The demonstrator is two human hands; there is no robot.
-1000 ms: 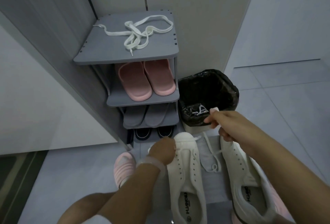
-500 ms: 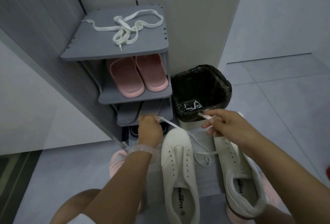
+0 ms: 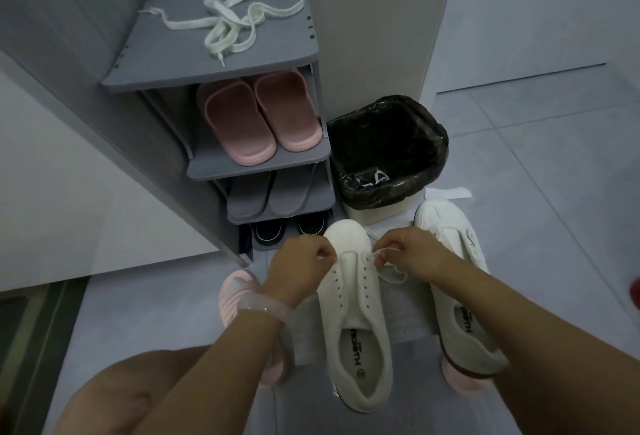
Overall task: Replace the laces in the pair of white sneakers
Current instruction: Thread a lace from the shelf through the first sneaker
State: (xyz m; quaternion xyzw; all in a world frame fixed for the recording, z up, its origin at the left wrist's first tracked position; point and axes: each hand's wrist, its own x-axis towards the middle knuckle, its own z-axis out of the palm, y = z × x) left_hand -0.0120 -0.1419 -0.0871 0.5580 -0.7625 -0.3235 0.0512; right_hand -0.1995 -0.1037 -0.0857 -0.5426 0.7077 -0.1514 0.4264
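Pinching a thin white lace (image 3: 381, 254) at the toe end of the left sneaker (image 3: 353, 299), the right hand (image 3: 412, 254) has its fingers curled round the strand, while the left hand (image 3: 298, 265) is fisted at the shoe's other side; whether that fist grips the lace's far end cannot be told. The right sneaker (image 3: 457, 282) stands just beside, its middle hidden by the right forearm. Both shoes rest on a pale mat (image 3: 405, 313) on the floor. A loose bundle of wider laces (image 3: 239, 26) lies on the shoe rack (image 3: 207, 74) top shelf. The lined bin (image 3: 388, 154) crowds the sneaker toes; open tile (image 3: 554, 175) stretches to the right.
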